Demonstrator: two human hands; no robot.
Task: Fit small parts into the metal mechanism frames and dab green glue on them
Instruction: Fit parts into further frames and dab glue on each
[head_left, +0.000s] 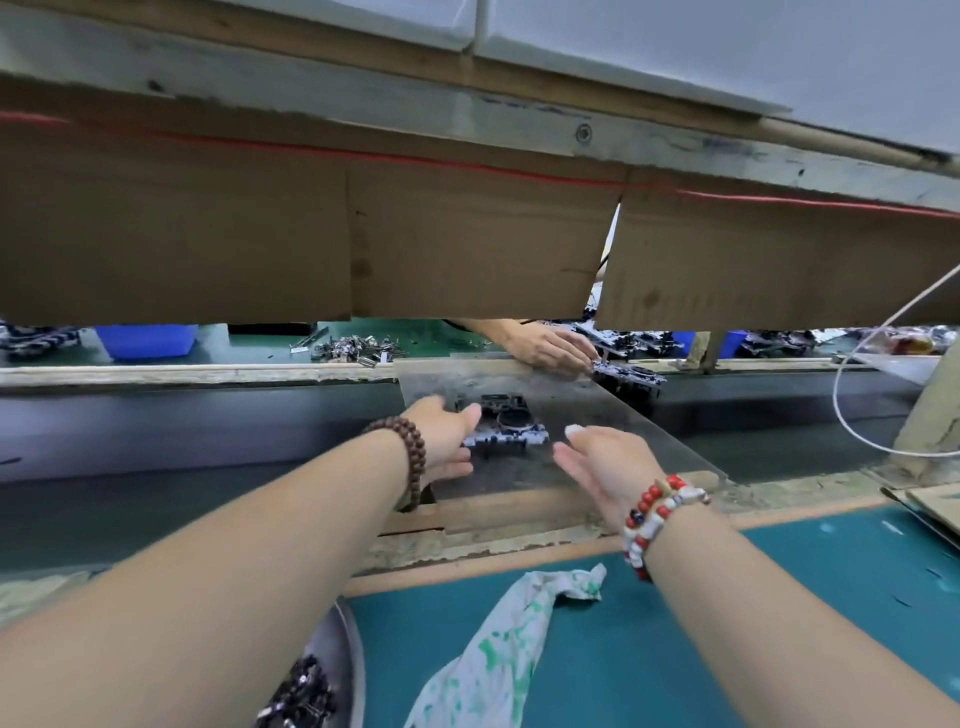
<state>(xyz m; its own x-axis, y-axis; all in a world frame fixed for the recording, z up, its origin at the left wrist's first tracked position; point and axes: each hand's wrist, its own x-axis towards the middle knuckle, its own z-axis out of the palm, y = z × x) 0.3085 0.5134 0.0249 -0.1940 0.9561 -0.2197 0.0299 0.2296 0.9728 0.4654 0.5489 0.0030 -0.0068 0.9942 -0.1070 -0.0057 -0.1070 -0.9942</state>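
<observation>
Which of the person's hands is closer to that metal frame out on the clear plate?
Left. The left hand reaches the metal frame, its fingertips at the frame's left edge. The right hand hovers open to the frame's right and nearer the person, a small gap between them.

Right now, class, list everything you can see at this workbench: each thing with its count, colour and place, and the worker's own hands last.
Metal mechanism frame: one, silver-black, on the clear plate between the hands.
Clear plastic plate: one, transparent, bridging the dark belt.
Second metal frame: one, silver-black, far edge, under another person's hand.
Glue-stained cloth: one, white with green stains, on the teal mat.
Round metal dish of parts: one, grey, bottom left.
Blue plastic bin: one, far left.
Loose metal parts: a pile, silver, far bench.
Cardboard screen: brown, hanging across.
Left hand: brown bead bracelet, fingers straight, beside the frame.
Right hand: red-white bead bracelet, open.
</observation>
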